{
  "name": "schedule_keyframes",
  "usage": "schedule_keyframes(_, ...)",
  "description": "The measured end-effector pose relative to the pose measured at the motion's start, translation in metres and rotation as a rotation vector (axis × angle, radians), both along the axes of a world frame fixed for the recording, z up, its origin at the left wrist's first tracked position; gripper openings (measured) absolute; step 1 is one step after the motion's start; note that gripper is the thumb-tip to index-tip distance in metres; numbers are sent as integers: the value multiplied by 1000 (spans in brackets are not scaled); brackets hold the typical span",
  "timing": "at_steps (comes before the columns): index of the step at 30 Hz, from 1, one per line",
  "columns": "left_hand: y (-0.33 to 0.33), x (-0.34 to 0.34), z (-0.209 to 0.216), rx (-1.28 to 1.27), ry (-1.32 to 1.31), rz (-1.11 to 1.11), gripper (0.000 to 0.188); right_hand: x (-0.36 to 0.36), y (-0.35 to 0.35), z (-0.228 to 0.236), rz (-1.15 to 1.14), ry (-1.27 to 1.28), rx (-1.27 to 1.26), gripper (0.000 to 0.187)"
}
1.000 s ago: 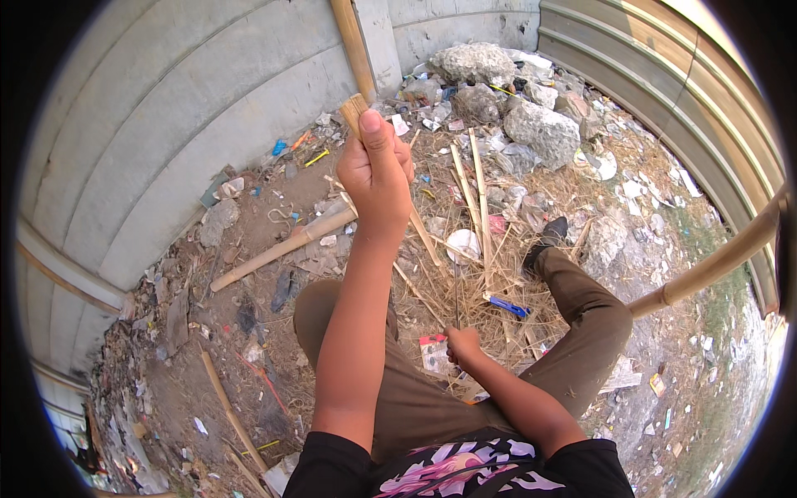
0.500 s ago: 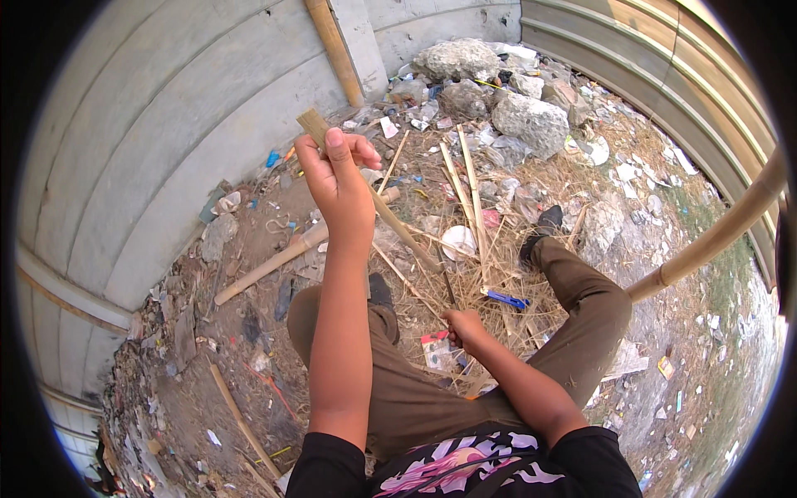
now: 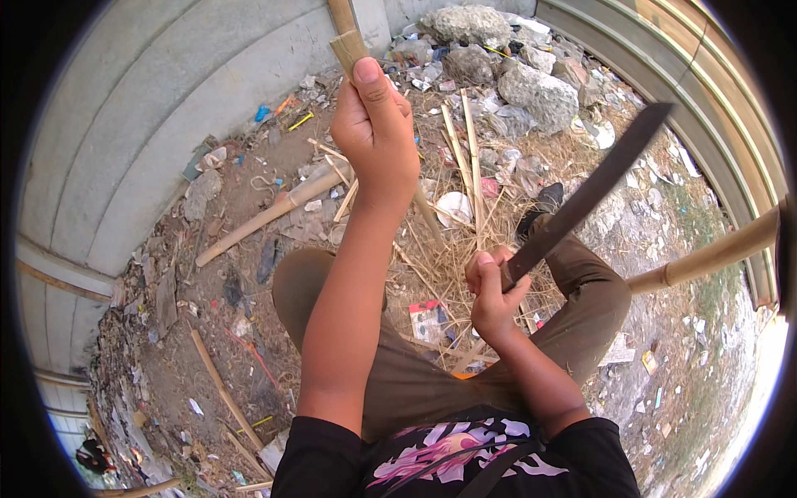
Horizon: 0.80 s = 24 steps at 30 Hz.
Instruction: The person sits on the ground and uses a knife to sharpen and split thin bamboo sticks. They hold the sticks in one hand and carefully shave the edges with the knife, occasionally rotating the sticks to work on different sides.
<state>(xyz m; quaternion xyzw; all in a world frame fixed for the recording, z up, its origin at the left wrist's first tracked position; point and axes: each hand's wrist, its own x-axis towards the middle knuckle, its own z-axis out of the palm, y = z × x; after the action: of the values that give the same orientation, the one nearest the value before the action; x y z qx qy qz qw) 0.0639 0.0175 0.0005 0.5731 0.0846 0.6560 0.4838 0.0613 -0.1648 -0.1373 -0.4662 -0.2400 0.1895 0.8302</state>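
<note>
My left hand (image 3: 378, 133), raised at the upper middle, is closed round a flat bamboo strip (image 3: 349, 55). The strip stands steeply; its top sticks out above my thumb, and its lower part shows beyond my forearm, reaching down toward the straw. Between my knees, my right hand (image 3: 496, 297) grips a machete, its handle hidden in my fingers. The dark blade (image 3: 586, 192) slants up to the right, over my right knee and foot, and is apart from the strip. Thin split bamboo strips (image 3: 466, 166) lie on the ground beyond my hands.
A bamboo pole (image 3: 274, 216) lies on the ground at left, and a thicker one (image 3: 706, 264) comes in from the right. Rocks (image 3: 538, 98) are heaped at the back. A concrete wall (image 3: 166, 124) and a ribbed fence (image 3: 714, 75) close in the litter-strewn ground.
My right hand has swung the machete up from beside the strip's lower end, so its blade now points to the upper right. My left hand has risen slightly and moved right with the strip.
</note>
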Motion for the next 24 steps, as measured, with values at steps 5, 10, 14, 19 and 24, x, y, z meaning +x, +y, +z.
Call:
schedule_keyframes(5, 3, -17, 7, -45, -27, -69, 48, 26, -7, -90, 392, -80, -1043, 42)
schedule_keyframes(10, 10, -19, -1, -23, -51, 8, 46, 37, -2, 17, 201, -139, -687, 41)
schedule_keyframes(14, 15, -15, -5, 32, -37, 134, 47, 25, 10, 36, -66, -147, -194, 37)
schedule_keyframes(19, 15, -3, -3, 53, 17, 162, 54, 7, 5, -126, 169, 50, -816, 36)
schedule_keyframes(24, 30, -15, -2, 18, 0, 144, 53, 31, 13, -77, 162, -222, -945, 34)
